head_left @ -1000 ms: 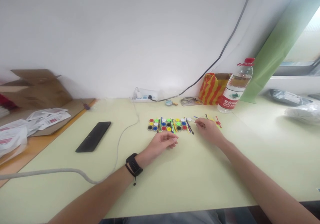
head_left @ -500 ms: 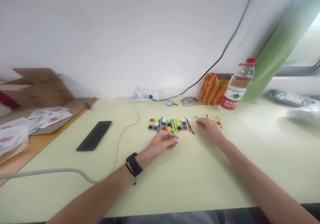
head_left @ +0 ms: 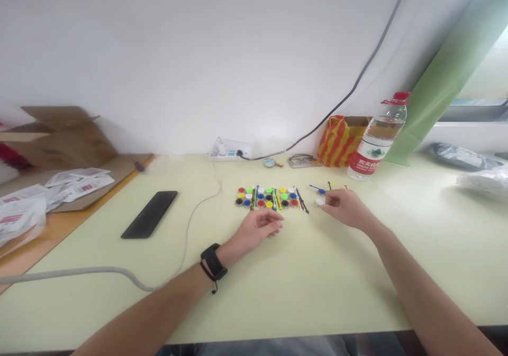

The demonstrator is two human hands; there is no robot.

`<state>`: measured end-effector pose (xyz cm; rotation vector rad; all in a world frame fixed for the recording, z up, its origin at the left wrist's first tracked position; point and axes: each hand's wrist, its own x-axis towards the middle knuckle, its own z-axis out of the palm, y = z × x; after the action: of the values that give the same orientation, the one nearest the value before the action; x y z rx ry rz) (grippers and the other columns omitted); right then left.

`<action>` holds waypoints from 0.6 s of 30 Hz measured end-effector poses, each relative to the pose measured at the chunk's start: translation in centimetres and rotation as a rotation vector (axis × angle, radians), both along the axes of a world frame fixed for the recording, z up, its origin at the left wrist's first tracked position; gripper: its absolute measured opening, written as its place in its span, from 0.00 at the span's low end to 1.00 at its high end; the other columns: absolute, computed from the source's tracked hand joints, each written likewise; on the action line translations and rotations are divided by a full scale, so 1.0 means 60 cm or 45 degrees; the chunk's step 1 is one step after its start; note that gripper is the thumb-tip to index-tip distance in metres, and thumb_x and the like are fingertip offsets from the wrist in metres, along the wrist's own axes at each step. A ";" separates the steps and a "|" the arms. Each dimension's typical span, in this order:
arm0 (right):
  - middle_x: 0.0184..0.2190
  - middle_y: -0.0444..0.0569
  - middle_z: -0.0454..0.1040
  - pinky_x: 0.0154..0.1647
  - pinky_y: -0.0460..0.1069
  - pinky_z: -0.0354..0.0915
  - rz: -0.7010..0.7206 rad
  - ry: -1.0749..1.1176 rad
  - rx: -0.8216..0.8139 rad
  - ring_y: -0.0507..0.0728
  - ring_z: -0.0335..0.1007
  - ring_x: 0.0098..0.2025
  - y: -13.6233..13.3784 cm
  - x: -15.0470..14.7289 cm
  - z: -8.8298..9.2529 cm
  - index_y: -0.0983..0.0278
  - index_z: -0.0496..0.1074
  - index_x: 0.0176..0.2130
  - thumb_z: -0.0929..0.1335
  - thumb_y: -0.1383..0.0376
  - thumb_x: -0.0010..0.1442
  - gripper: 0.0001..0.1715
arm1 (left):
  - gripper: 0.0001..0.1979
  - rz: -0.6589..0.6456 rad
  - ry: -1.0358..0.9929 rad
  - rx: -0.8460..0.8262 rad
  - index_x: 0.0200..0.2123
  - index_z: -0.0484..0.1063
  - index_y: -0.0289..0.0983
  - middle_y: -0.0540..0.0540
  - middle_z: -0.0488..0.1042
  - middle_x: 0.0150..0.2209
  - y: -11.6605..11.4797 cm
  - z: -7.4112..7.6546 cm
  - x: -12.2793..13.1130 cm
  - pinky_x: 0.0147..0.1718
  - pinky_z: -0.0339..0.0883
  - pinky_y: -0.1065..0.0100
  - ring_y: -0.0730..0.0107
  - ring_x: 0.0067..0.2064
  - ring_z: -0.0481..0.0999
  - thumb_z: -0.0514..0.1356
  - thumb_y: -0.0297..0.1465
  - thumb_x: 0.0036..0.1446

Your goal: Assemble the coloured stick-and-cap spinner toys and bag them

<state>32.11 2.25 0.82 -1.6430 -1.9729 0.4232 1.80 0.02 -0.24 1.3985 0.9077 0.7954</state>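
Rows of small coloured round caps point(head_left: 266, 197) with thin coloured sticks between them lie on the pale green table point(head_left: 278, 282). My left hand point(head_left: 260, 225) rests just in front of them, fingers loosely curled, holding nothing. My right hand point(head_left: 346, 207) is to their right, thumb and forefinger pinched at a small white cap point(head_left: 319, 202). A blue stick point(head_left: 316, 188) and a black stick point(head_left: 329, 185) lie just beyond it.
A black phone point(head_left: 150, 213) lies at the left, with a grey cable point(head_left: 186, 229) beside it. A power strip point(head_left: 229, 151), glasses point(head_left: 300, 160), a striped bag point(head_left: 337, 140) and a water bottle point(head_left: 375, 139) stand along the wall. Cardboard and packets point(head_left: 59, 184) sit far left.
My right hand has moved a little to the right, away from the rows, and a white cap now shows at its fingertips. My left hand has stayed put.
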 end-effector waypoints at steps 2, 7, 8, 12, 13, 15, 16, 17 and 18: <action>0.18 0.41 0.63 0.24 0.48 0.54 0.088 0.062 -0.117 0.52 0.57 0.23 -0.010 0.003 0.015 0.61 0.58 0.20 0.68 0.61 0.53 0.17 | 0.16 0.000 0.011 0.057 0.41 0.78 0.36 0.44 0.77 0.36 -0.001 -0.004 0.000 0.39 0.72 0.66 0.67 0.38 0.77 0.69 0.41 0.55; 0.19 0.40 0.61 0.23 0.46 0.51 0.384 0.285 -0.499 0.51 0.54 0.23 -0.031 -0.009 0.040 0.62 0.62 0.22 0.66 0.66 0.51 0.09 | 0.18 -0.036 0.128 0.308 0.47 0.76 0.37 0.42 0.76 0.43 -0.010 -0.007 -0.002 0.44 0.72 0.63 0.66 0.40 0.75 0.69 0.39 0.56; 0.20 0.40 0.62 0.23 0.46 0.51 0.438 0.326 -0.550 0.51 0.55 0.24 -0.035 -0.017 0.041 0.62 0.63 0.22 0.66 0.67 0.50 0.07 | 0.19 -0.056 0.187 0.366 0.48 0.76 0.38 0.42 0.75 0.44 -0.013 -0.006 -0.003 0.43 0.72 0.63 0.66 0.40 0.75 0.69 0.39 0.56; 0.20 0.40 0.62 0.23 0.45 0.53 0.668 0.494 -0.709 0.50 0.55 0.23 -0.048 -0.067 0.033 0.63 0.66 0.25 0.65 0.70 0.49 0.04 | 0.22 -0.127 0.398 0.612 0.53 0.75 0.41 0.42 0.74 0.48 -0.024 -0.001 -0.002 0.43 0.70 0.63 0.64 0.42 0.73 0.69 0.38 0.56; 0.21 0.39 0.61 0.24 0.45 0.53 0.715 0.541 -0.733 0.49 0.55 0.24 -0.050 -0.080 0.030 0.63 0.66 0.26 0.65 0.71 0.49 0.03 | 0.21 -0.140 0.422 0.664 0.53 0.75 0.41 0.42 0.74 0.49 -0.025 -0.001 -0.001 0.44 0.70 0.63 0.63 0.43 0.73 0.68 0.37 0.57; 0.21 0.39 0.62 0.24 0.44 0.53 0.772 0.634 -0.786 0.49 0.56 0.24 -0.054 -0.101 0.024 0.63 0.68 0.27 0.65 0.71 0.50 0.04 | 0.13 -0.159 0.447 0.730 0.48 0.77 0.40 0.43 0.75 0.46 -0.026 0.000 0.000 0.43 0.69 0.64 0.64 0.42 0.73 0.65 0.35 0.60; 0.21 0.39 0.62 0.24 0.44 0.53 0.777 0.678 -0.797 0.49 0.56 0.24 -0.056 -0.109 0.023 0.63 0.68 0.28 0.65 0.71 0.50 0.04 | 0.09 -0.155 0.458 0.739 0.45 0.78 0.40 0.43 0.76 0.44 -0.026 0.000 0.001 0.42 0.68 0.64 0.64 0.41 0.73 0.63 0.34 0.62; 0.21 0.39 0.63 0.24 0.45 0.53 0.770 0.721 -0.799 0.49 0.56 0.23 -0.056 -0.114 0.021 0.63 0.69 0.29 0.65 0.71 0.51 0.04 | 0.07 -0.138 0.467 0.732 0.42 0.78 0.39 0.44 0.76 0.41 -0.024 -0.001 0.001 0.40 0.68 0.64 0.65 0.39 0.74 0.62 0.34 0.63; 0.22 0.39 0.63 0.24 0.45 0.52 0.754 0.764 -0.789 0.49 0.56 0.23 -0.056 -0.117 0.020 0.63 0.69 0.29 0.66 0.71 0.52 0.04 | 0.07 -0.113 0.471 0.710 0.40 0.78 0.39 0.45 0.77 0.38 -0.023 -0.001 0.000 0.39 0.68 0.65 0.65 0.37 0.74 0.62 0.34 0.63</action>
<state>25.10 -1.12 2.02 -0.9824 -1.8915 1.6678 1.81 -1.36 -0.30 2.1114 0.9309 0.7661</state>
